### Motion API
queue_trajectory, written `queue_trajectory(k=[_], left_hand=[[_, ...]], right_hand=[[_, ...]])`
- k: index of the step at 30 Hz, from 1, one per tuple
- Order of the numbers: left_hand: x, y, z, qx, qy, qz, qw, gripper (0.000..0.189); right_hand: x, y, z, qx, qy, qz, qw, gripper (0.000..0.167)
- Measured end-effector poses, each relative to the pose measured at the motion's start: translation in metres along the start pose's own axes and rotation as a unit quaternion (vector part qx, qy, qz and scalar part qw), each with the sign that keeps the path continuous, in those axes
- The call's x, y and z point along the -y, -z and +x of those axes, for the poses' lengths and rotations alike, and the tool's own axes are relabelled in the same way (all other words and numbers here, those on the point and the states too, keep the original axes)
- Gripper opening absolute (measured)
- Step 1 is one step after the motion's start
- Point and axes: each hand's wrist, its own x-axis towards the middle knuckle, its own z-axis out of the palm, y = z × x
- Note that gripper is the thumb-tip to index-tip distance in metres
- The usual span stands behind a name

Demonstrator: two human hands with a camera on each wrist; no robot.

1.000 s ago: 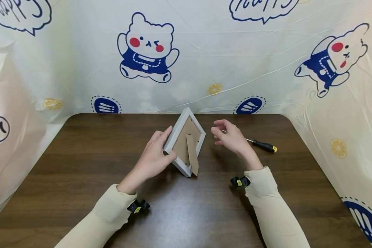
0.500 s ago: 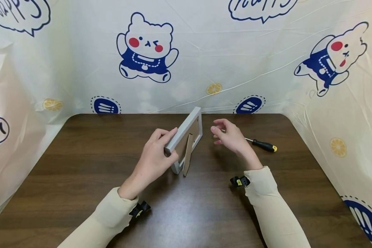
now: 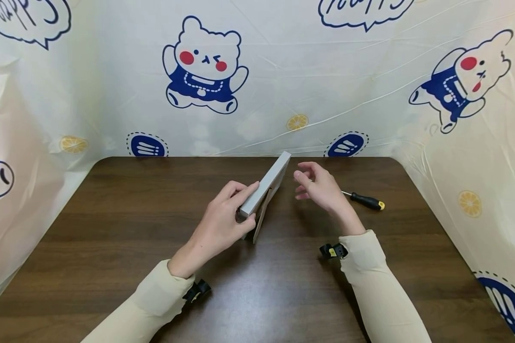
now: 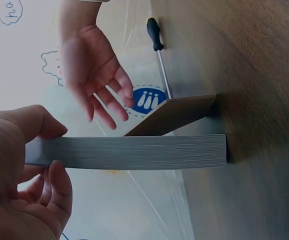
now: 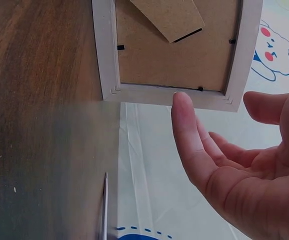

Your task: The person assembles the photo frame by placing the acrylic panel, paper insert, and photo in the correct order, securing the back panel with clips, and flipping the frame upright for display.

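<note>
A grey picture frame (image 3: 267,183) stands on edge on the table, its brown backing board (image 5: 149,62) and cardboard easel leg (image 4: 177,114) turned toward the right. My left hand (image 3: 225,216) grips its near upper corner between thumb and fingers. In the left wrist view the frame's side edge (image 4: 139,152) shows lengthwise, with the leg swung out from the back. Small black tabs (image 5: 200,89) line the backing. My right hand (image 3: 319,188) hovers to the right of the frame, fingers loosely bent and holding nothing.
A screwdriver (image 3: 368,202) with a black and yellow handle lies behind the right hand, its shaft pointing left. The brown wooden table (image 3: 124,228) ends at a printed white sheet (image 3: 283,71) hung behind and along both sides.
My left hand has turned the picture frame so that its back faces further right and its side edge shows from the head view. My right hand has stayed almost still.
</note>
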Motion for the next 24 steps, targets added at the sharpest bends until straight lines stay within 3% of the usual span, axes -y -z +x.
queue_trajectory(k=[17,24], left_hand=[[-0.0034,-0.0045,0.0008,0.047,-0.050,-0.006,0.9976,0.074],[-0.0051,-0.0091,-0.0014,0.053,-0.086,-0.015,0.9947,0.073]], right_hand=[[0.0045,0.0009,-0.0022,0.000,0.011,0.023,0.9997,0.053],[0.0057,0.0005,-0.0022,-0.002,0.016,0.023,0.9996,0.057]])
